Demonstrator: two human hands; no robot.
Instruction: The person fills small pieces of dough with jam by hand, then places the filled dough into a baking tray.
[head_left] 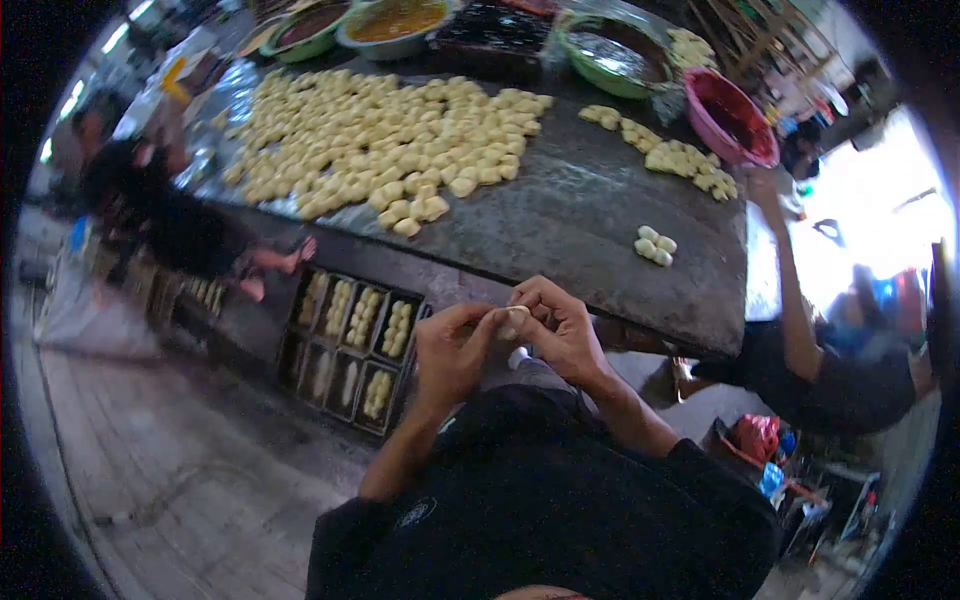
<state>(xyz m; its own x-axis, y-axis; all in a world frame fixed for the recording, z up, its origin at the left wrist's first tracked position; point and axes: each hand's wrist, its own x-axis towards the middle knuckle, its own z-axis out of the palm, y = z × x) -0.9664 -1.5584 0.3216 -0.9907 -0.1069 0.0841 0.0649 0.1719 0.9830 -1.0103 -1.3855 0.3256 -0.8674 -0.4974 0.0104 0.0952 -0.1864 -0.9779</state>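
A small pale dough piece (513,320) is pinched between the fingertips of both my hands, held over the near edge of a dark work table (590,230). My left hand (450,355) grips it from the left and my right hand (560,330) from the right. A large spread of several shaped dough pieces (380,140) covers the table's far left. A small cluster of three dough pieces (655,245) lies near the right side. Another row of dough pieces (680,160) lies further back right.
Bowls stand along the table's far edge: green bowls (615,50), a bowl of yellow filling (395,25), a pink bowl (735,115). A compartmented tray (355,345) with dough pieces sits on the floor. Another person (830,370) reaches in at right; one more sits at left (150,210).
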